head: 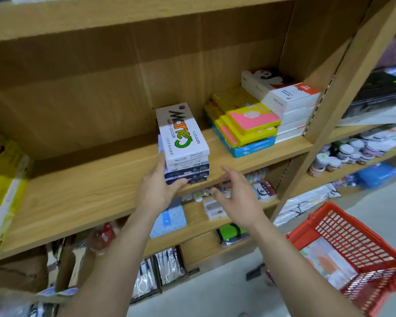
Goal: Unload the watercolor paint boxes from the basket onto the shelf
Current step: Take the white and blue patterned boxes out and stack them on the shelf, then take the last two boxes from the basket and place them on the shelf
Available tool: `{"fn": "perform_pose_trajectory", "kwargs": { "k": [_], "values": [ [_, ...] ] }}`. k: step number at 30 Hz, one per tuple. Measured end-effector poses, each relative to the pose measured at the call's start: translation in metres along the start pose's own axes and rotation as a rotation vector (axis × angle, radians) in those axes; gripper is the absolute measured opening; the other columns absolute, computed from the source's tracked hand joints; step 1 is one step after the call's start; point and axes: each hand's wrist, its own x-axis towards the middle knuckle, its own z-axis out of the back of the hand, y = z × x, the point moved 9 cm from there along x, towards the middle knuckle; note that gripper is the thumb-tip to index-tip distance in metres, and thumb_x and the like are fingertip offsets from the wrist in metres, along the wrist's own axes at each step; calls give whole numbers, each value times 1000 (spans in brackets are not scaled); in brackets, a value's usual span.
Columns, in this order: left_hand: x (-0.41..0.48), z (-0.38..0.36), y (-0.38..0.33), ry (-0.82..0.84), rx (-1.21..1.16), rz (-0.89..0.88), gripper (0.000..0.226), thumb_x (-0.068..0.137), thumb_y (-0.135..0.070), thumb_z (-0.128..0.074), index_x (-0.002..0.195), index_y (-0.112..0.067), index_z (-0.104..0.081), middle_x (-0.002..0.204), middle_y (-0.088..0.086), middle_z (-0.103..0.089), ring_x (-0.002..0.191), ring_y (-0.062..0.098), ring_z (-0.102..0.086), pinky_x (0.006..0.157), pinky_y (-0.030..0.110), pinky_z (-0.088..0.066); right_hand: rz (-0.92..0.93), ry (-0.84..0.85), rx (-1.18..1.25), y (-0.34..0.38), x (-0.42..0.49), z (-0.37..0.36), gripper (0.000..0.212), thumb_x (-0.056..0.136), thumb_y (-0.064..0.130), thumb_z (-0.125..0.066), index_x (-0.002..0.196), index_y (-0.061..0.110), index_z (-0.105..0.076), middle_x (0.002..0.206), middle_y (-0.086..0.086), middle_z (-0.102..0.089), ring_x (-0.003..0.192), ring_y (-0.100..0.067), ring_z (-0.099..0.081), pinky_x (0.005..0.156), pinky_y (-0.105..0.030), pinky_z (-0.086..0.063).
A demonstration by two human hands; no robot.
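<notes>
The left hand (157,187) clasps a stack of paint boxes (184,145) — white lid, bright lettering, navy boxes beneath — at the shelf's (82,195) front edge. The right hand (234,194) hovers spread, empty, above the red basket (352,252).

bright even indoor light, soft shadow under the upper shelf board (128,21), wide-angle bending and blur at the edges

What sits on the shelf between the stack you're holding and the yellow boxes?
Nothing: bare shelf between the paint box stack and yellow boxes, in the head view.
</notes>
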Motion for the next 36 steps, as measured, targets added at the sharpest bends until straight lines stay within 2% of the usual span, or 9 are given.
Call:
{"fn": "perform_pose_trajectory", "kwargs": {
  "k": [3,7,11,14,16,18,23,31,36],
  "values": [
    [24,-27,-26,0,-27,-47,96,86,-43,-76,160,-37,-15,117,3,-75,100,32,-70,82,42,-57,-69,-38,-58,-31,-14,19,68,97,39,-66,155,18,-37,136,-3,-56,115,-19,-59,86,-30,-46],
    [40,-56,-46,60,11,-84,95,92,-34,-73,163,-29,-11,117,11,-71,101,35,-67,76,38,-51,-190,-46,-94,-74,-32,39,62,95,37,-67,150,19,-44,138,-5,-54,112,-23,-63,83,-36,-52],
    [16,-37,-55,-53,-118,-68,79,91,-34,-71,157,-27,-29,145,4,-56,131,28,-54,100,37,-45,-304,-24,-163,-122,-55,57,59,94,37,-67,146,17,-48,136,-8,-55,111,-28,-65,89,-38,-53],
    [-49,-34,-82,-203,-173,-286,44,88,-42,-65,129,-48,-49,122,-24,-50,113,9,-58,92,28,-49,-442,-17,-174,-181,-84,79,54,92,33,-68,141,16,-53,133,-12,-57,113,-33,-65,91,-43,-54],
    [-87,-89,-104,-3,-190,-389,28,88,-42,-62,112,-52,-53,111,-31,-51,101,-2,-58,82,18,-49,-545,-7,-165,-230,-111,96,53,92,28,-69,141,12,-55,132,-15,-58,118,-35,-63,96,-44,-53],
    [-114,-173,-118,267,-131,-408,22,87,-36,-66,108,-41,-61,106,-25,-57,97,-1,-58,83,26,-50,-647,2,-168,-284,-138,114,54,91,25,-71,140,9,-56,130,-19,-60,118,-38,-62,98,-43,-50],
    [-130,-375,-114,664,79,-260,39,90,-35,-70,126,-21,-65,126,-6,-63,116,14,-62,97,33,-48,-897,37,-127,-422,-196,137,57,93,30,-72,141,3,-56,133,-22,-63,114,-38,-65,98,-42,-51],
    [-88,-561,-71,758,215,-155,64,91,-59,-55,148,-29,-45,152,1,-48,135,25,-49,95,37,-42,-1028,342,-6,-584,-231,23,62,94,44,-67,143,8,-55,139,-18,-59,123,-35,-61,101,-37,-47],
    [-95,-619,-52,850,38,-235,49,99,-50,-39,146,-42,-46,155,-4,-50,140,16,-48,108,36,-44,-1043,459,39,-631,-240,-62,71,84,58,-72,135,11,-58,133,-18,-60,123,-37,-58,100,-40,-49]
  ]
}}
